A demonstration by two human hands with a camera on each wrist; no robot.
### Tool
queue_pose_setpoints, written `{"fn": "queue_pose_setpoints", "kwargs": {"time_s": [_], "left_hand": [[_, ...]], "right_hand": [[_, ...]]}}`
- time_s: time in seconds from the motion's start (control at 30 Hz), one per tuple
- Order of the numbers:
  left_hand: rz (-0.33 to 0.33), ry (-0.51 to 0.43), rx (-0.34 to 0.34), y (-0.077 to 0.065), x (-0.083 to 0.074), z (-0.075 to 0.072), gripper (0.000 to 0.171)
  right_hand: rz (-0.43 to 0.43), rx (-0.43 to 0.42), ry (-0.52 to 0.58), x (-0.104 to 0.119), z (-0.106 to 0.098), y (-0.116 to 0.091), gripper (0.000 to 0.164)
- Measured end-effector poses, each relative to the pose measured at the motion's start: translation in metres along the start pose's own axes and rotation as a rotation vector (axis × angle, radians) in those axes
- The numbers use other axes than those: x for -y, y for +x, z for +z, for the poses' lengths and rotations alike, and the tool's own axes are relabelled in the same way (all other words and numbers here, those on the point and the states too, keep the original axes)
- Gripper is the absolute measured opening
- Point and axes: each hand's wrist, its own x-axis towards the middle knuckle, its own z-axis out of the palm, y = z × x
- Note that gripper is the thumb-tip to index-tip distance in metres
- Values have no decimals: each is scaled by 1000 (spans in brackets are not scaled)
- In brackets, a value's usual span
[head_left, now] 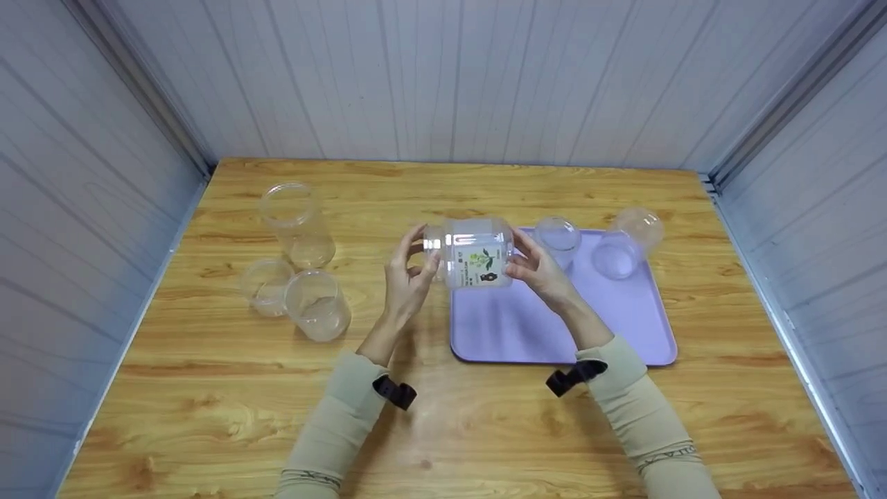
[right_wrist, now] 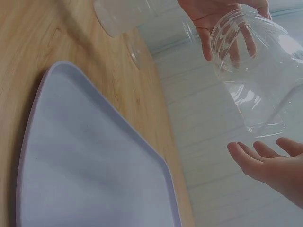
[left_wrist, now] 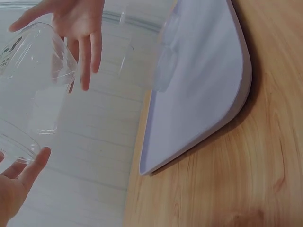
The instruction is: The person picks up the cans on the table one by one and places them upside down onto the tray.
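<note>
A clear jar (head_left: 479, 255) with a printed plant label lies sideways in the air, above the left part of a purple tray (head_left: 513, 333). My left hand (head_left: 409, 277) holds it at the ridged neck, thumb in front and fingers behind. At the base end, my right hand (head_left: 544, 274) has its thumb on the near side and its fingers on the far side. The left wrist view shows the jar (left_wrist: 35, 85) between both hands, with the right hand's fingers (left_wrist: 85, 56) extended past the base. No lid shows on the neck in the right wrist view.
On the tray's far right side are a small clear container (head_left: 556, 239) and another clear container (head_left: 617, 256), which leans or lies toward the tray's edge. Left on the wooden table stand a tall clear jar (head_left: 298, 229), a short one (head_left: 267, 287) and a medium one (head_left: 317, 305). Panelled walls enclose the table.
</note>
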Motion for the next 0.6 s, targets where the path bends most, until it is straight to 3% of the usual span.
{"fn": "queue_pose_setpoints", "kwargs": {"time_s": [0.23, 0.6], "left_hand": [[26, -34, 11, -4, 2, 6, 51], [51, -62, 21, -8, 7, 7, 51]], "right_hand": [[-4, -1, 15, 2, 0, -5, 111], [-61, -5, 58, 0, 3, -9, 98]]}}
